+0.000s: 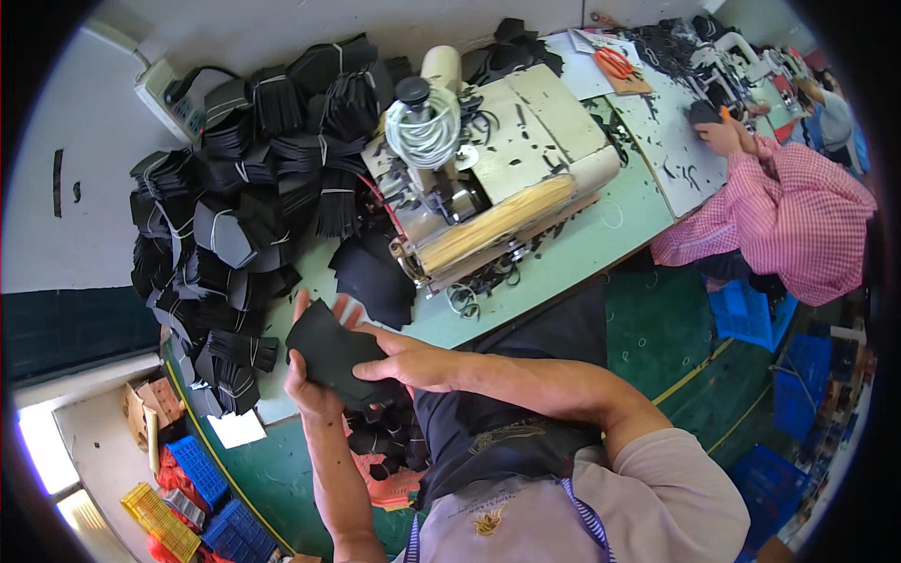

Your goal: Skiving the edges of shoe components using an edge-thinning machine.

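In front of me, over the near edge of the pale green table (450,324), I hold a flat dark piece of sheet material (328,340) with both hands. My left hand (312,389) grips its left side, thumb on the near face and fingers partly hidden behind. My right hand (408,361) pinches its right edge, thumb on top. Whether it is one layer or a thin stack I cannot tell. Just beyond my hands, larger black sheet pieces (375,280) lie loose on the table. Bundles of black pieces (225,235) tied with pale bands are heaped to the left.
A cream bench machine (540,122) with a pale roller and coiled tubing stands ahead, strewn with scraps. Beneath my hands is a pink crate (389,493) of black pieces. At right, a co-worker in a checked shirt (798,216) sits. Blue and yellow crates (160,521) stand lower left.
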Demonstrator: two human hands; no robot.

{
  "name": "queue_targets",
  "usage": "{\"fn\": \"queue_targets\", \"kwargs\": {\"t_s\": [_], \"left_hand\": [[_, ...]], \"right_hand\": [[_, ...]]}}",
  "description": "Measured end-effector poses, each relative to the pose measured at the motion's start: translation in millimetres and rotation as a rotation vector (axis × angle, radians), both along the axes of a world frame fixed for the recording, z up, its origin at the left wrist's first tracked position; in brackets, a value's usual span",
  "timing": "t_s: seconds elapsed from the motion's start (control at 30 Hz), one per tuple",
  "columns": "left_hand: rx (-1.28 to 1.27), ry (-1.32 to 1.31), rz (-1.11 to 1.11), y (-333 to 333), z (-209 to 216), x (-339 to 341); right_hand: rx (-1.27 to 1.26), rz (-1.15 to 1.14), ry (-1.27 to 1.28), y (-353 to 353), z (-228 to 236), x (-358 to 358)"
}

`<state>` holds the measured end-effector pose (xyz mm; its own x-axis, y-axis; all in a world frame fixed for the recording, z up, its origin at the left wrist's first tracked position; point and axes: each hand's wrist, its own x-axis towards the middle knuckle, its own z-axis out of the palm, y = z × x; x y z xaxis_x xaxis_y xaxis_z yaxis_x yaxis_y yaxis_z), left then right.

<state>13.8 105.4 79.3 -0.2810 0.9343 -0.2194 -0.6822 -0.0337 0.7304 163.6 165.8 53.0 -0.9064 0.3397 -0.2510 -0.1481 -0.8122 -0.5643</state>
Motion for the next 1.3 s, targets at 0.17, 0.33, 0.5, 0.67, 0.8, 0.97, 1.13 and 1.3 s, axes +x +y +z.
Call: {"fn": "queue_targets", "kwargs": {"t_s": [0.17, 0.33, 0.5, 0.67, 0.8, 0.97, 1.13, 1.3], "left_hand": [[0.193, 0.069, 0.031, 37.2, 3.3, 21.8], [0.094, 0.160, -0.244, 57.8, 9.6, 42.6], [-0.251, 0.507, -0.486, 93.5, 34.4, 29.4], [-0.419, 0.912, -0.597, 138.0, 32.2, 29.7], [-0.498, 1.101, -0.698, 151.2, 23.0, 34.4], [-0.562, 1.202, -0.664, 155.3, 6.3, 30.1], [-0.578, 1.316, -0.689, 169.3, 16.2, 42.2], [-0.557, 0.999, -0.662, 163.5, 13.0, 37.6]], "right_hand": [[-0.320, -0.086, -0.023, 25.5, 32.4, 45.9], [-0.202, -0.301, -0.137, 29.7, 25.1, 67.6], [0.158, -0.535, -0.319, 36.8, 15.3, 80.6], [0.145, -0.551, -0.407, 49.2, 13.7, 93.1], [-0.019, -0.571, -0.372, 52.0, 11.1, 96.0], [-0.114, -0.606, -0.363, 52.9, 3.6, 92.3], [-0.065, -0.694, -0.369, 55.4, -0.6, 96.9], [-0.143, -0.826, -0.323, 50.5, 4.9, 95.2]]}}
